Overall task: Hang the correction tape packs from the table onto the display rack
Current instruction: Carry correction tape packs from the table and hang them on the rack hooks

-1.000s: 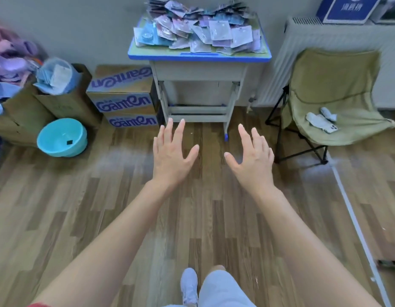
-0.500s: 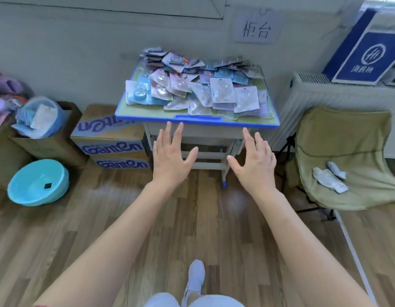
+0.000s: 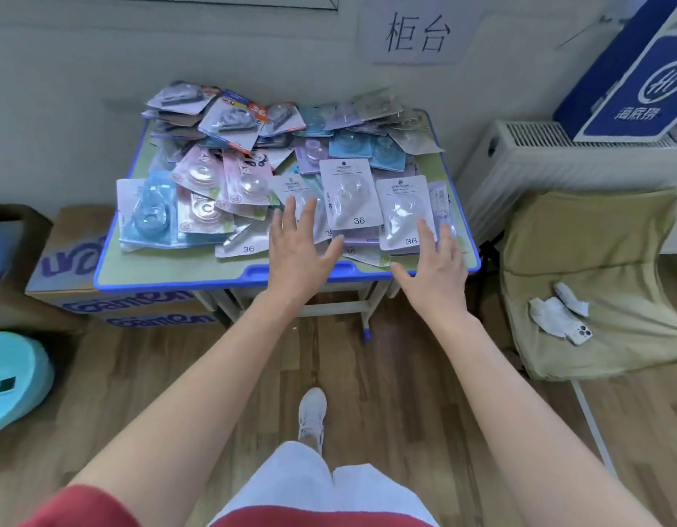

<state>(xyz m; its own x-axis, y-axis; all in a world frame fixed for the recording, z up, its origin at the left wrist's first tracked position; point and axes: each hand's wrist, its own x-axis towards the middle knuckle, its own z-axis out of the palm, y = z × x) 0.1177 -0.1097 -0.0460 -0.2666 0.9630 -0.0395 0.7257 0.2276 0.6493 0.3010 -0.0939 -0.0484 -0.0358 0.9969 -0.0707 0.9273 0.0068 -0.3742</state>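
Nearly at the pile: left hand (image 3: 297, 241) and right hand (image 3: 433, 264) spread flat, apart, holding nothing.
Both hover over the front row of correction tape packs (image 3: 352, 195), which lie loose and overlapping on the blue-rimmed table (image 3: 169, 273); no display rack is in view. The slick blister cards look ready to slide, so pulling one from under another could drag its neighbours off the edge onto the wood floor (image 3: 177, 374). A folding chair (image 3: 595, 283) stands to the right — cardboard boxes (image 3: 74, 260) to the left.

I count one left hand (image 3: 297, 256), one right hand (image 3: 433, 268), one table (image 3: 169, 281), one chair (image 3: 595, 260), one phone (image 3: 579, 333), two boxes (image 3: 74, 256) and one bowl (image 3: 13, 378). The packs (image 3: 350, 195) are too many for me to count.
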